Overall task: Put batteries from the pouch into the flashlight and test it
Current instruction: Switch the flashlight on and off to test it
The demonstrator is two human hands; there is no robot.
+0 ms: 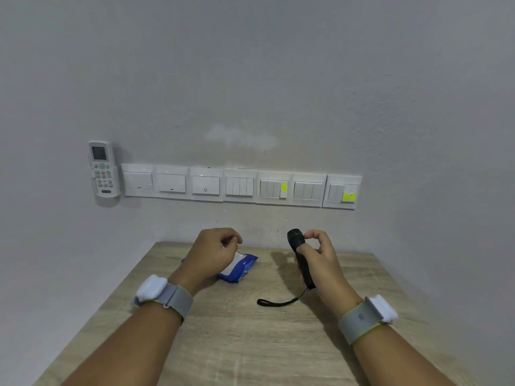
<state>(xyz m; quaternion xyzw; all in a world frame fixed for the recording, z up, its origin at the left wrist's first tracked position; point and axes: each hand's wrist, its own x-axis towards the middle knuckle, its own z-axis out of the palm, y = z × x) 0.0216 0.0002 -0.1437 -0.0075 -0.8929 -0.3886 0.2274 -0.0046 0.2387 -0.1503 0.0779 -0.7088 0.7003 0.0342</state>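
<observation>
A: Head view: where is the flashlight [297,242]?
B: The right hand [323,263] grips its stiff barrel, a good hold I think, above the table's [250,344] far edge. The strap [276,303] lies on the wood.
A: And the left hand [211,254]?
B: It is curled above the soft pouch [245,264]. If it holds something, I cannot tell.

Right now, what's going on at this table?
A person holds a black flashlight in the right hand, its strap trailing on the wooden table. The left hand hovers with curled fingers over a blue pouch; whether it holds anything is unclear. No batteries are in sight.
</observation>
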